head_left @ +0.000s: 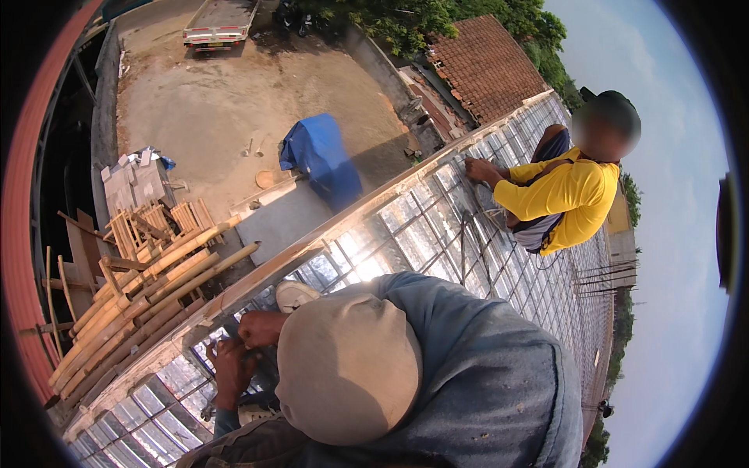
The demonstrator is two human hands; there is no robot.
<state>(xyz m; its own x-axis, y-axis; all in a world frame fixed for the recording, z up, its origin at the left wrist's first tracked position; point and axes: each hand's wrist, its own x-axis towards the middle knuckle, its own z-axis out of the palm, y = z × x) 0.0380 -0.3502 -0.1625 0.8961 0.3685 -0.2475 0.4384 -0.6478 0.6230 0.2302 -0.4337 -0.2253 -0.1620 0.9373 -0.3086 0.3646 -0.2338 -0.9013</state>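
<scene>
Neither of my hands shows in the head view. Directly before me a co-worker in a beige cap (351,366) and faded blue jacket (484,366) bends over a steel bar grid (168,402) on shiny metal decking. That person's two hands (232,370) are close together at the grid, near the wooden edge; what they grip is too small to make out. Farther off at the right, a person in a yellow long-sleeved shirt (562,195) crouches on the same grid. Their hands (484,170) meet near the roof's edge, with thin wire-like strands below.
A wooden edge board (312,238) borders the raised deck, with a drop to the ground beyond. Below are bamboo poles (148,312), a blue tarp (324,156) and a parked truck (221,27). A tiled roof (488,66) stands behind. Bars stick out (608,277) at the right.
</scene>
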